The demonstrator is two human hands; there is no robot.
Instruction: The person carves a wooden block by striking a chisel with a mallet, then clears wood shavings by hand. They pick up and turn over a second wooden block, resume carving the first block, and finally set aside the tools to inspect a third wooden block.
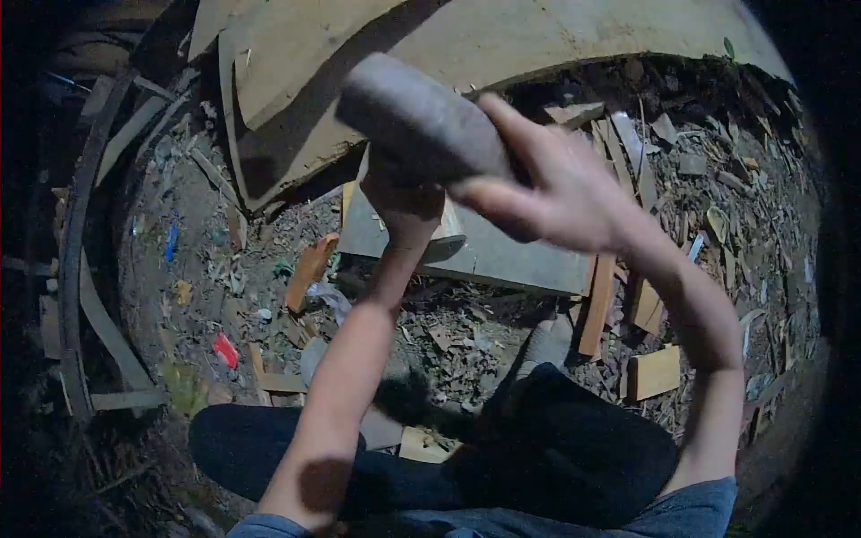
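My right hand (565, 184) grips one end of a thick grey-brown wooden block (426, 117), with thumb and fingers around it. The block is raised and slightly blurred by motion, tilted up to the left. Below it is my left hand (408, 204), whose fingers are mostly hidden by the block, so what they hold cannot be made out. A pale piece of wood with a rounded edge (448, 244) shows beside my left wrist. It rests on a flat grey board (529, 262) in front of my knees.
Large curved wooden slabs (574, 36) lie across the far side. Wood chips and scraps cover the ground, with an orange-brown strip (596, 309) and a yellowish block (655, 373) at the right. A red scrap (225, 351) lies at the left, near a dark curved frame (76, 242).
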